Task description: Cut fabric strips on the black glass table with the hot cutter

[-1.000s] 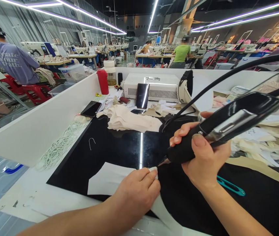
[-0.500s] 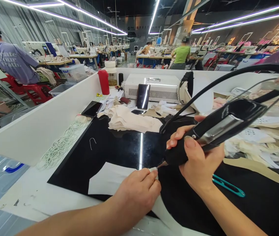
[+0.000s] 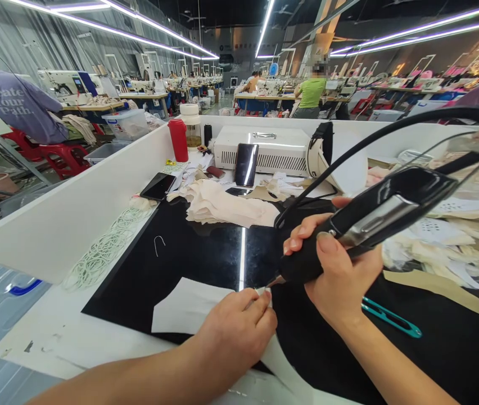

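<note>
The black mat covers most of the bench, glossy & flat, w/ a white wall along its left and far sides. At its near centre lies the white cloth piece. It is thin, limp and very light, and prob. slides easily on the shiny mat, so it wants pinning down, not lifting. It is best held at an edge or corner close to the spot being worked. Beyond it sits a cream cloth pile, the same soft sort.

The black tool is long & rigid, w/ a thick cord arcing off to the far right. It looks heftier at the back end, so the padded front grip is the sensible hold. The right hand is wrapped tight round that grip, thumb on top. The metal tip angles down-left to the cloth's right corner; can't tell if it touches. The left hand pinches that same corner, fingers closed on it & pressed to the mat. Teal snips lie on the mat just right of the right hand.
</note>
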The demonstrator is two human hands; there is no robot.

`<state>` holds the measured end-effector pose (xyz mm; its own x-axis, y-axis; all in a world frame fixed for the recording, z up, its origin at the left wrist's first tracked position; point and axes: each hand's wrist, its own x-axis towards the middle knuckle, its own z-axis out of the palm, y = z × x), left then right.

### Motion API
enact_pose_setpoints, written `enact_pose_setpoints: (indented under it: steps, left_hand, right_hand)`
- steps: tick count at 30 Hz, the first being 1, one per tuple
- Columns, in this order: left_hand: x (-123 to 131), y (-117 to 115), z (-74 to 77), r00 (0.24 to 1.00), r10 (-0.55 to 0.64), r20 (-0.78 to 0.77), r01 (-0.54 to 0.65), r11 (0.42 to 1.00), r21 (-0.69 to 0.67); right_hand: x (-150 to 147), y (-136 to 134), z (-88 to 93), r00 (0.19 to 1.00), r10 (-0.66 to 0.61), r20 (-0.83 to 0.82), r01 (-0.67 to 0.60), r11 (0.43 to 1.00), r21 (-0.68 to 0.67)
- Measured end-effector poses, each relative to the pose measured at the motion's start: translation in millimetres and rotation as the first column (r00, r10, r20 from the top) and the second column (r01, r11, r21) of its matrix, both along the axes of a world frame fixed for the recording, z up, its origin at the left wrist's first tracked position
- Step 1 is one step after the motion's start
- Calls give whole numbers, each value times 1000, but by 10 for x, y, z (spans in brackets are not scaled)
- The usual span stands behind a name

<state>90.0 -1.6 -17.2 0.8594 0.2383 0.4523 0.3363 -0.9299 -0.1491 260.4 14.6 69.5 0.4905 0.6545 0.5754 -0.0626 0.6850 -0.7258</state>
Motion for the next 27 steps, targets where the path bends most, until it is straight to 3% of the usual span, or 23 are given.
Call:
enact_pose_setpoints:
  steps: [14,18,22,27]
  left_hand:
    - [6,22,-5,998,-23,56,23,1000,6]
    - [-38,73,129,1000,-14,5,14,999,-35]
    - [-109,237,288,995,66,-69,-68,997,-24]
    - [-163,332,458,993,95,63,-94,995,-20]
  right_hand:
    - [-43,11,-35,999,38,17,-38,999,6]
    - [48,-37,60,999,-17,42,18,1000,-12]
    - [148,-207,179,996,-81,40,82,996,-30]
    - [180,-496,195,998,-65,27,66,997,-44]
